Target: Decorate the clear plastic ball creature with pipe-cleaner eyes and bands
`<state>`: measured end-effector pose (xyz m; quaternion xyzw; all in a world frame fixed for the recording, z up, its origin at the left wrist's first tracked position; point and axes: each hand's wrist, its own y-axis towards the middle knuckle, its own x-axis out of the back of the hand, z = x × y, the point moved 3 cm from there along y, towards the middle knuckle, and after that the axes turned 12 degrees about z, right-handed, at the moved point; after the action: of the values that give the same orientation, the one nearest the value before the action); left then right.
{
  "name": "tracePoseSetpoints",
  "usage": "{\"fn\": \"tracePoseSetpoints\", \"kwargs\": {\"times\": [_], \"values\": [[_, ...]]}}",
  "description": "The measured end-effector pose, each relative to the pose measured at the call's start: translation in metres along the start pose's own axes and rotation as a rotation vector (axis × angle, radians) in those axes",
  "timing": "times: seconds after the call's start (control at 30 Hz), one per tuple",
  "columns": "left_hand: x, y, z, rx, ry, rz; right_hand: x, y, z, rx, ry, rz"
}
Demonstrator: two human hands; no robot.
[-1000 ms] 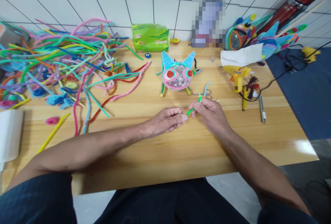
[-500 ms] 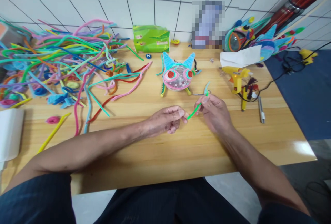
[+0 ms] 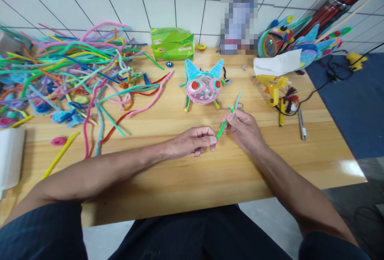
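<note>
A short green pipe cleaner stretches between my two hands above the table. My left hand pinches its lower end between thumb and fingers. Its upper end is held by my right hand, where a small green knob or bend sticks up past the thumb. Behind my right hand lies a light blue pipe cleaner piece, partly hidden. Just beyond my hands stands a craft creature with a clear body, blue pointed ears, pink-rimmed red eyes and green-yellow legs.
Many coloured pipe cleaners are heaped at the left. A green tissue pack stands by the wall. On the right are a yellow glue gun with a cord, a utility knife, finished craft creatures and a red flask.
My left hand now pinches the green pipe cleaner's lower end more firmly, its fingers closed. My right hand has shifted slightly left, and the strip stands steeper.
</note>
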<state>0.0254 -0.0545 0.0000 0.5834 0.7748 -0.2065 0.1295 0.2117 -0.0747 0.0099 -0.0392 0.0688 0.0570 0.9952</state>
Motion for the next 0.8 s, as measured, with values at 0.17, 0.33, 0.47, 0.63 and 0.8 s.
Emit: {"fn": "tracePoseSetpoints", "kwargs": {"times": [0.17,0.33,0.47,0.63,0.8], "values": [[-0.001,0.001,0.002,0.045,0.020,0.024,0.000,-0.003,-0.003,0.022,-0.060,0.026],[-0.006,-0.001,0.006,0.139,0.095,0.052,-0.001,-0.008,-0.009,0.040,-0.238,0.058],[-0.008,-0.005,0.008,0.185,0.154,0.036,-0.002,-0.005,-0.005,0.014,-0.167,0.074],[-0.011,-0.008,0.008,0.180,0.081,0.094,-0.002,-0.004,0.006,-0.015,0.028,0.026],[-0.012,-0.009,-0.003,0.134,0.187,0.193,-0.005,-0.007,0.009,-0.048,0.097,-0.011]]}}
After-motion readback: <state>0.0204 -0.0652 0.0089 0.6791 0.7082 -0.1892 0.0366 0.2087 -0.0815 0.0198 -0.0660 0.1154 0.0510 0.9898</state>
